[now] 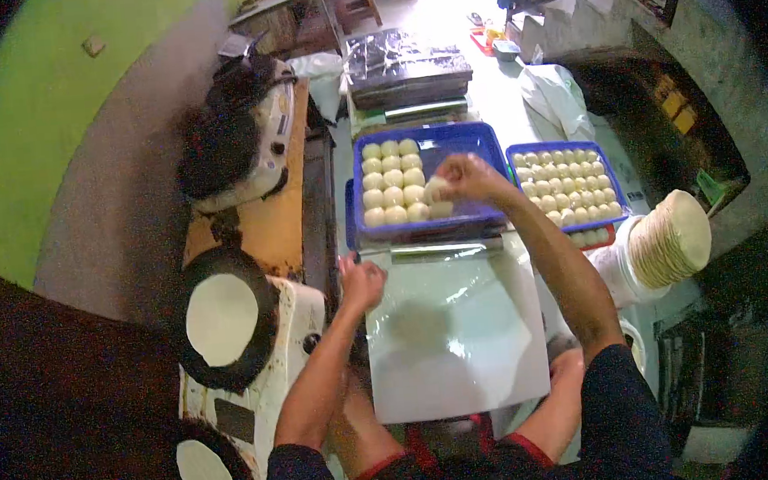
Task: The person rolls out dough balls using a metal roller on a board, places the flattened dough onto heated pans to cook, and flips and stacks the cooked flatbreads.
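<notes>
Over the large blue tray (370, 229), my right hand (469, 179) pinches a pale dough ball (437, 192), slightly blurred, beside the rows of dough balls (392, 178) on the tray's left side. My left hand (363, 284) is at the far left corner of the white board (455, 334), its fingers curled. A small dark bit shows at its fingertips; I cannot make out what it is. The glossy board lies before me between my legs. A metal bar (446, 249) runs along its far edge.
Two round flatbreads (221, 319) (207, 476) lie on dark griddles at left. A smaller blue tray (572, 222) of dough balls stands at right, near a tall stack of thin rounds (672, 237). Behind is a foil-covered box (406, 62); a stove (272, 131) stands far left.
</notes>
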`<state>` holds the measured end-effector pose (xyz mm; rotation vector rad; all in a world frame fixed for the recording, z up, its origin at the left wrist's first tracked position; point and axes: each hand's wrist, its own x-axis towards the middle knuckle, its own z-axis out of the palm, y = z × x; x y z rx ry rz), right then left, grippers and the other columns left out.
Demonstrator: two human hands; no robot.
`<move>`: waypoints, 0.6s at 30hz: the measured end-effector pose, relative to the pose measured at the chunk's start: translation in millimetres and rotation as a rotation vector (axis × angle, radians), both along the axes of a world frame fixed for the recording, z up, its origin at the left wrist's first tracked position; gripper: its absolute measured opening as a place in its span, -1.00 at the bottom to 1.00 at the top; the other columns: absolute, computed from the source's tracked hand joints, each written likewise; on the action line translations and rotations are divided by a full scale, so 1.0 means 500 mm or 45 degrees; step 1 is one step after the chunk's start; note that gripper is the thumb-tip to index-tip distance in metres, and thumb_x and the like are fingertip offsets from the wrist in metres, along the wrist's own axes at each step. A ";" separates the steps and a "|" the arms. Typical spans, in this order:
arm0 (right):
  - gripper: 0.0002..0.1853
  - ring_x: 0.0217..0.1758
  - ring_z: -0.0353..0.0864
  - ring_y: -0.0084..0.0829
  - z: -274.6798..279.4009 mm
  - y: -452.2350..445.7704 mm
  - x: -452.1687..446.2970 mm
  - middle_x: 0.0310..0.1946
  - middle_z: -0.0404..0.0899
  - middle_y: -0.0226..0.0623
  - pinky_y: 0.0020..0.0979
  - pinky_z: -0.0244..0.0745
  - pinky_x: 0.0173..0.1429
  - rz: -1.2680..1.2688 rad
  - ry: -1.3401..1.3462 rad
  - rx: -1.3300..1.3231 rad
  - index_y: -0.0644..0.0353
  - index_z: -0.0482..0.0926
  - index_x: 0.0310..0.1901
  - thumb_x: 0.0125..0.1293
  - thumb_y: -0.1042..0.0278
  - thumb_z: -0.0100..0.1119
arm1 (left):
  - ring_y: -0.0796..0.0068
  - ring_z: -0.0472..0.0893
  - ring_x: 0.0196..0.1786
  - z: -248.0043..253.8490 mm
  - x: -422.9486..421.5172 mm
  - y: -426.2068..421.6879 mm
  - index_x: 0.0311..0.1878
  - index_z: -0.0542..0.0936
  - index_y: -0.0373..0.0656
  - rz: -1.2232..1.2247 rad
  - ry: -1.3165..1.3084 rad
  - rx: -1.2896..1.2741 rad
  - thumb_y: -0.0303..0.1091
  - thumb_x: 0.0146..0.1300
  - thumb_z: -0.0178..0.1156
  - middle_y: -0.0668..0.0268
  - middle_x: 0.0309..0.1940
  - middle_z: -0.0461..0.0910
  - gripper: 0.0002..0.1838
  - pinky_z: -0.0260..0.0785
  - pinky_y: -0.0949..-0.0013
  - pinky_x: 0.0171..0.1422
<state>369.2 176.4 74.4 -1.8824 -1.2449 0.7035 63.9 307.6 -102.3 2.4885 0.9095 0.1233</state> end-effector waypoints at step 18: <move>0.08 0.70 -0.27 -0.02 -0.292 -0.242 -0.466 0.61 -0.17 0.12 0.16 -0.37 0.66 0.141 -0.937 -0.230 0.24 -0.04 0.58 0.33 -0.57 -0.22 | -0.33 0.13 0.52 0.427 -0.036 -0.232 -0.23 0.62 -0.18 -0.121 -0.701 0.331 -0.34 0.19 0.39 -0.14 0.43 0.27 -0.82 -0.06 -0.19 0.59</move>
